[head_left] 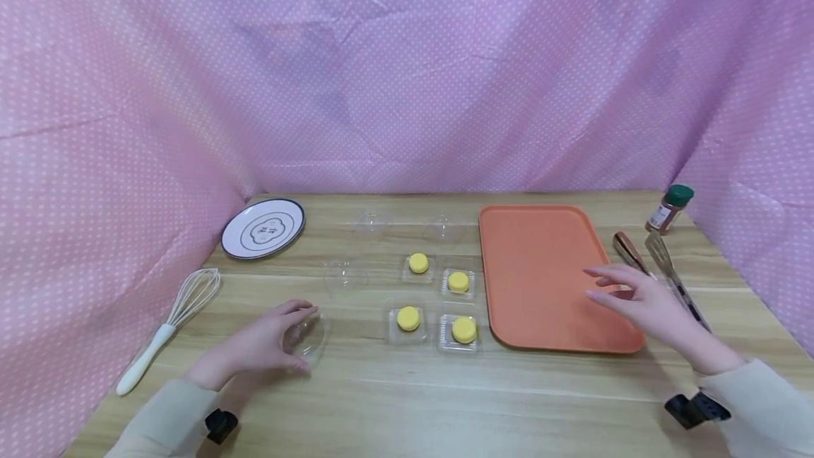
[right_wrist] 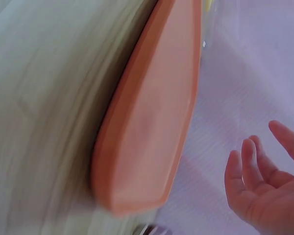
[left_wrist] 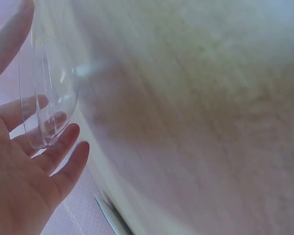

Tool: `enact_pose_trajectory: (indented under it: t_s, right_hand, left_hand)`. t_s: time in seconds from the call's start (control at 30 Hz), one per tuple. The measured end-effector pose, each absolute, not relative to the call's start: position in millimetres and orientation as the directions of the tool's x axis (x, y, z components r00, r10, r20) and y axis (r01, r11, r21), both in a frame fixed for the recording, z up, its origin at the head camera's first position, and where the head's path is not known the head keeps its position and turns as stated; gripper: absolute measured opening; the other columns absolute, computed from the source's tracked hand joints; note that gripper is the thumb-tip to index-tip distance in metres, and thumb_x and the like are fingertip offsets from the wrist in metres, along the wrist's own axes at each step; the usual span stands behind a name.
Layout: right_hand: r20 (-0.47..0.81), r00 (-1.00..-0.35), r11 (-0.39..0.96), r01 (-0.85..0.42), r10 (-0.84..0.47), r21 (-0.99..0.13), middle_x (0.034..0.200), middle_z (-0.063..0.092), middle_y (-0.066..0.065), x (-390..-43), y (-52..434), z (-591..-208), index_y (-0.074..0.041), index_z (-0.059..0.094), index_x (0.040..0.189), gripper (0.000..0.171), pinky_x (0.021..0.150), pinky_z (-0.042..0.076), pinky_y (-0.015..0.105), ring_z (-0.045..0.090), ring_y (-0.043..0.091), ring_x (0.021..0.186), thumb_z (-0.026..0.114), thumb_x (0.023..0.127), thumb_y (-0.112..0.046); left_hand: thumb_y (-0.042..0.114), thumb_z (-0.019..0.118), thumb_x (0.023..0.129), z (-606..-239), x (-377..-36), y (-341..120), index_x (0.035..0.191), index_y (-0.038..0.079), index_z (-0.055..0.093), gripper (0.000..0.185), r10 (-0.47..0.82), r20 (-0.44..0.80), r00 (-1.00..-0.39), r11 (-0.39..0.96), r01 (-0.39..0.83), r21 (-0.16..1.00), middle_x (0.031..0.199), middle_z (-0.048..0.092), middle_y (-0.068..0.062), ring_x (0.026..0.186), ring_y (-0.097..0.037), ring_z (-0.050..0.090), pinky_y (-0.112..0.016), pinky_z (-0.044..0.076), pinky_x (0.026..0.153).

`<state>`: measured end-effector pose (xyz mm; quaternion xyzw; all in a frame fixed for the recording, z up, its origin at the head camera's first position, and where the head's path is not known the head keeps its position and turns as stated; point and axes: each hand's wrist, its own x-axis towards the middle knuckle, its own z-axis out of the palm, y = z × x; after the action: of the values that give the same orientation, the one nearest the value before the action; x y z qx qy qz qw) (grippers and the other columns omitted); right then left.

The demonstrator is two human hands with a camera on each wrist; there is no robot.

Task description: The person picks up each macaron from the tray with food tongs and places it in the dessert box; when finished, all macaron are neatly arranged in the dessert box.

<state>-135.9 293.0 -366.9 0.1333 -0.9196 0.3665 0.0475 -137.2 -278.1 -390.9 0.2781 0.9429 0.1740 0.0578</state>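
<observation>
My left hand [head_left: 270,336] is at the front left, thumb and fingers around the rim of a clear plastic dome lid [left_wrist: 59,93]. In the left wrist view the lid's round side faces the tabletop, and two fingers show through it. My right hand [head_left: 642,299] is held over the right edge of an orange tray [head_left: 540,274], fingers loosely bent and holding nothing. Several yellow macarons [head_left: 408,318] sit in small clear square plastic bases [head_left: 458,345] between the lid and the tray. Three more clear domes [head_left: 345,274] lie behind and to the left of them.
A white plate [head_left: 254,221] with a dark rim stands at the back left, and a whisk [head_left: 168,331] lies along the left edge. Right of the tray are a wooden-handled utensil [head_left: 628,249], a second whisk [head_left: 674,274] and a green-capped spice jar [head_left: 668,209]. Pink dotted cloth hangs around the table.
</observation>
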Motion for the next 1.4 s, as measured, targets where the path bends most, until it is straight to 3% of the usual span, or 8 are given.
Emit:
enact_pose_trajectory:
  t_s: [0.3,0.57,0.8,1.1,1.4]
  right_hand:
    - [0.234,-0.920,0.614,-0.386,-0.316,-0.688,0.121,0.060,0.021,-134,259,-370,0.003,0.057,0.125,0.040,0.080,0.053,0.022,0.055,-0.006,0.096,0.065,0.089,-0.012]
    - [0.222,-0.905,0.569,-0.404,-0.364,-0.716,0.120,0.060,0.018,-135,240,-375,0.002,0.058,0.124,0.038,0.080,0.054,0.026,0.057,0.001,0.098,0.065,0.089,-0.012]
    - [0.194,-0.910,0.577,-0.385,-0.365,-0.720,0.121,0.061,0.017,-136,229,-375,0.001,0.059,0.123,0.038,0.083,0.055,0.028,0.060,0.015,0.100,0.064,0.090,-0.016]
    - [0.156,-0.906,0.559,-0.370,-0.394,-0.742,0.122,0.060,0.014,-136,208,-368,-0.001,0.058,0.126,0.040,0.086,0.055,0.038,0.060,0.028,0.104,0.064,0.091,-0.021]
    - [0.168,-0.906,0.528,-0.368,-0.389,-0.765,0.128,0.057,0.016,-141,190,-371,-0.002,0.050,0.134,0.049,0.089,0.052,0.044,0.059,0.028,0.106,0.063,0.092,-0.023]
  left_hand:
    - [0.035,0.079,0.073,-392,-137,-278,0.125,-0.007,0.056,0.071,0.495,0.044,-0.868,0.797,0.473,0.376,0.121,0.057,-0.010,0.109,-0.026,0.058,-0.048,0.049,0.095]
    - [0.038,0.079,0.074,-394,-135,-281,0.125,-0.004,0.055,0.071,0.448,0.090,-0.890,0.798,0.443,0.408,0.120,0.061,-0.013,0.109,-0.030,0.059,-0.050,0.047,0.096]
    - [0.034,0.076,0.079,-390,-135,-279,0.128,-0.001,0.055,0.064,0.373,0.147,-0.916,0.796,0.397,0.457,0.124,0.061,-0.017,0.112,-0.036,0.058,-0.054,0.047,0.096]
    - [0.025,0.069,0.086,-385,-141,-260,0.126,0.004,0.058,0.046,0.383,0.196,-0.903,0.757,0.428,0.494,0.119,0.063,-0.011,0.100,-0.024,0.060,-0.047,0.051,0.086]
    - [0.016,0.061,0.090,-373,-156,-224,0.123,0.007,0.062,0.034,0.443,0.268,-0.855,0.624,0.509,0.593,0.123,0.063,-0.009,0.106,-0.024,0.060,-0.036,0.051,0.085]
